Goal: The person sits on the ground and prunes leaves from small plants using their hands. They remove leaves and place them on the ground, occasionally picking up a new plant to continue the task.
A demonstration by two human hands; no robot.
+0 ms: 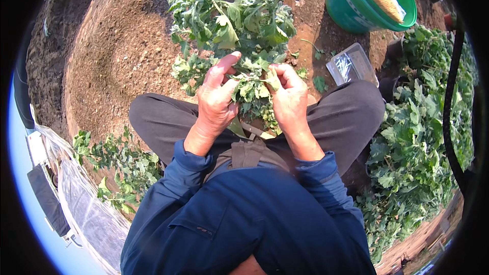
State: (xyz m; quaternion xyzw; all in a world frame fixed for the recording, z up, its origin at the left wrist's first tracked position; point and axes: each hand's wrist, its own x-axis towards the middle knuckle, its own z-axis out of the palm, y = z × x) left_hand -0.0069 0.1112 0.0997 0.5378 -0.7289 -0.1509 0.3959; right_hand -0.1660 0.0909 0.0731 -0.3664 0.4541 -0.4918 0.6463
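Note:
A bushy plant with lobed green leaves [233,19], some of them drooping, stands on the soil before my crossed legs. My left hand [217,91] is at the left side of its lower shoots, index finger raised and thumb towards the leaves; whether it grips a stem I cannot tell. On the other side, my right hand [288,91] pinches a pale green leaf [273,80] between thumb and fingertips. Between the hands lies a cluster of small curled leaves [252,84]. The plant's base is partly hidden by foliage.
A green plastic bucket [347,7] holding a bag of tan material stands at the upper right. Below it, a clear plastic box [353,63] contains thin pale strips. Leafy plants [416,133] crowd the right side; another plant [126,168] grows at the left beside plastic sheeting [88,214].

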